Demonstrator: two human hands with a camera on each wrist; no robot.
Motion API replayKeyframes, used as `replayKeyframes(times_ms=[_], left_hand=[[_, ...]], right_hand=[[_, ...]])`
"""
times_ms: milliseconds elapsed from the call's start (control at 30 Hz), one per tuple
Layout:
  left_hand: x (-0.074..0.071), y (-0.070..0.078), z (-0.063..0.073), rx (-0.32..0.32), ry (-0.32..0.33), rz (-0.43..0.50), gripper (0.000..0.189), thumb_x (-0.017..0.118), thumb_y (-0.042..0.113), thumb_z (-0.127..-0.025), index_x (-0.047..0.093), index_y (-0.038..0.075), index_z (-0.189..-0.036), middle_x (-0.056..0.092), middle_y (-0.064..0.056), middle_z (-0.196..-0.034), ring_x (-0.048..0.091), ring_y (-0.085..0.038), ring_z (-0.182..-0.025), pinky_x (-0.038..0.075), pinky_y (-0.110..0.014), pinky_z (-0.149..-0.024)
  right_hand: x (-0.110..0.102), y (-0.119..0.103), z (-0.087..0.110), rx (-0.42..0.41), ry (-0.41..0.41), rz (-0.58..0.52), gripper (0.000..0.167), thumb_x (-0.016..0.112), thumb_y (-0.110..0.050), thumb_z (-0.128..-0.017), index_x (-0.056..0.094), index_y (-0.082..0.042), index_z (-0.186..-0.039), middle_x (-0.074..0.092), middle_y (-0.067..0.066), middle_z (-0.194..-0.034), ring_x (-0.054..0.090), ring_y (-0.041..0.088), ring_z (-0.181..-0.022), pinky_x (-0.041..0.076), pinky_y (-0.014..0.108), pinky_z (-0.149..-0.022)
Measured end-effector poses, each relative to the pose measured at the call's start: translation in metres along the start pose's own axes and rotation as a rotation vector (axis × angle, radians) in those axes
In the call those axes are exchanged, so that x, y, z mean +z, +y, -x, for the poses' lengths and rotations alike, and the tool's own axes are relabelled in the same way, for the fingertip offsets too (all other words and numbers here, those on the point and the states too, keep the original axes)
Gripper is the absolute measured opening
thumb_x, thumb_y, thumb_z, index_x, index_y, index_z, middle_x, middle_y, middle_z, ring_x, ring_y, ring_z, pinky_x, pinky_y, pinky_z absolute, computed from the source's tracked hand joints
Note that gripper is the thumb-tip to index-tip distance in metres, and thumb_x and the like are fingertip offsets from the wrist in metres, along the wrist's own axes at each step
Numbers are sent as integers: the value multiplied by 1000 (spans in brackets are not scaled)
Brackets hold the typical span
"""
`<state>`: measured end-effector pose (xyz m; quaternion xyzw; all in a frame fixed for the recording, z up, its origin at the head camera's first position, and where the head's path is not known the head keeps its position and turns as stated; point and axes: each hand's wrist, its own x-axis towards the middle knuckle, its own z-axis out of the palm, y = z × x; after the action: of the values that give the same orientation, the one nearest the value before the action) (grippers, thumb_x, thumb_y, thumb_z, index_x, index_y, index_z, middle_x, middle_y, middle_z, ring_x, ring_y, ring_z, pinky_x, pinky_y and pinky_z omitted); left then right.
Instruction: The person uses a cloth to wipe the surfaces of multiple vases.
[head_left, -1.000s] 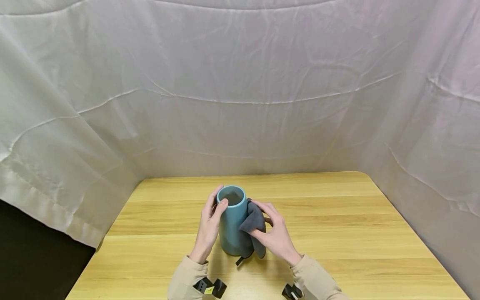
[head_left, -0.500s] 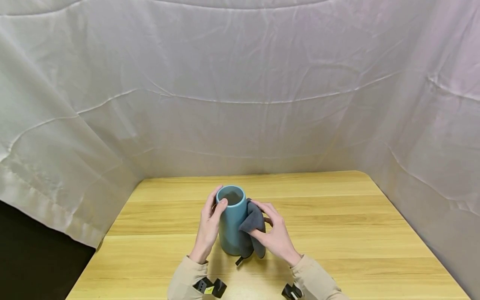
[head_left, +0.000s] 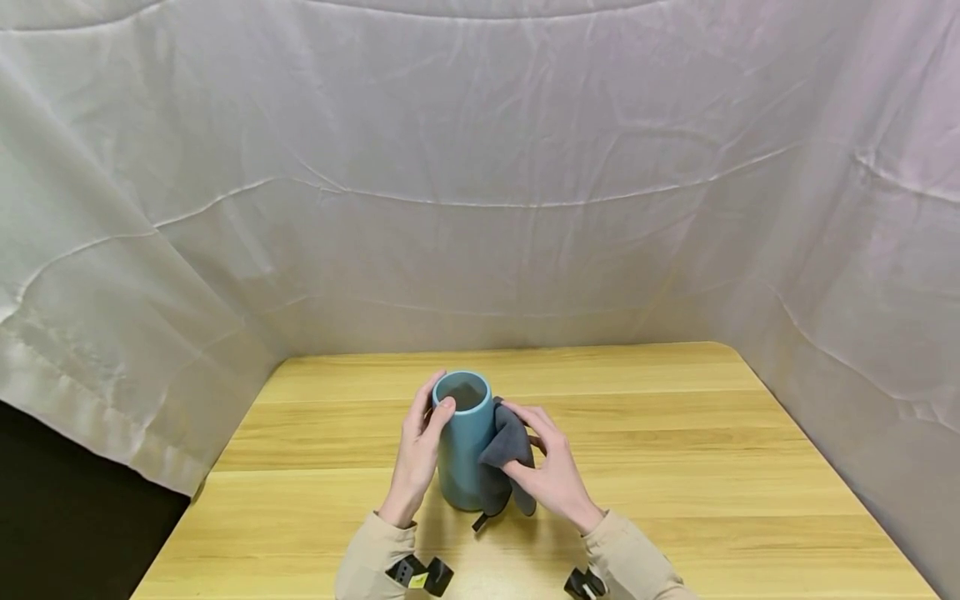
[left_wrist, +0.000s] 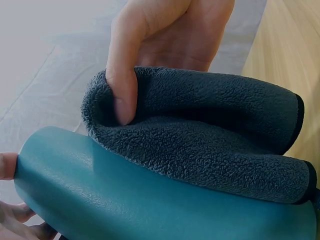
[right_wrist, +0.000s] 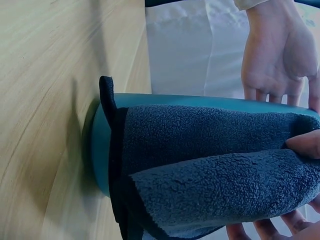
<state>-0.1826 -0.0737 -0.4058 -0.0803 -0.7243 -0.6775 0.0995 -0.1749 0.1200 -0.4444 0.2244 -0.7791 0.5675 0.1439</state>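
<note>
A tall blue-green cylindrical vase (head_left: 460,454) stands upright on the wooden table, its round mouth facing up. My left hand (head_left: 414,457) grips it near the rim from the left, thumb at the front edge and fingers around the far side. On the vase's right side, my right hand (head_left: 551,471) holds a folded dark grey towel (head_left: 507,442) against the wall, thumb tucked into the fold. In the left wrist view the towel (left_wrist: 200,135) is fluffy with black-edged ends. A black hanging loop (right_wrist: 106,95) sticks out at its lower corner in the right wrist view.
Pale wood table (head_left: 675,467) extends around the vase on both sides. Light grey fabric curtains (head_left: 480,250) hang behind it and at the left and right. A dark area (head_left: 67,508) shows below the curtain at lower left.
The lower hanging end of the towel has shifted slightly to the right. Both hands and the vase stay in nearly the same place.
</note>
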Motion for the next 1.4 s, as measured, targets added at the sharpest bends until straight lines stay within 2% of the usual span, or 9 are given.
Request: replayKeyframes(times_ms=[333,600,833,1200,1400], left_hand=[[1,-1,0,6,-3,0,48,50,24,-106,43,13,-152,49,-16,-152,45,-32,-142,32,-53,-119],[0,-1,0,11,0,-3,48,49,23,-106,43,12,-152,49,-16,-152,44,-32,-142,32,-53,-119],[0,-1,-1,10,-1,-2,48,50,24,-106,43,12,-152,48,-15,-152,44,-31,-143,32,-53,-119],[0,-1,0,5,-5,7,48,49,24,-106,42,12,-152,48,-16,-153,43,-32,-143,32,-53,-119],[0,-1,0,9,1,-3,48,49,23,-106,43,11,-152,49,-17,-151,45,-32,-142,33,-52,-118]], right_hand=[[1,2,0,-2,10,-1,68,78,-3,-81,56,-19,-143,62,4,-129,57,18,-123,55,36,-96],[1,2,1,0,4,-3,72,72,5,-79,56,-20,-144,62,4,-129,58,19,-123,54,38,-96],[1,2,1,5,9,0,70,76,2,-80,56,-21,-143,62,4,-130,58,19,-124,55,37,-96],[1,2,1,-2,-1,-11,75,65,11,-75,56,-20,-144,61,6,-131,58,16,-120,53,39,-96],[1,3,1,-13,4,-13,66,72,2,-83,56,-18,-143,62,6,-130,58,13,-122,55,35,-95]])
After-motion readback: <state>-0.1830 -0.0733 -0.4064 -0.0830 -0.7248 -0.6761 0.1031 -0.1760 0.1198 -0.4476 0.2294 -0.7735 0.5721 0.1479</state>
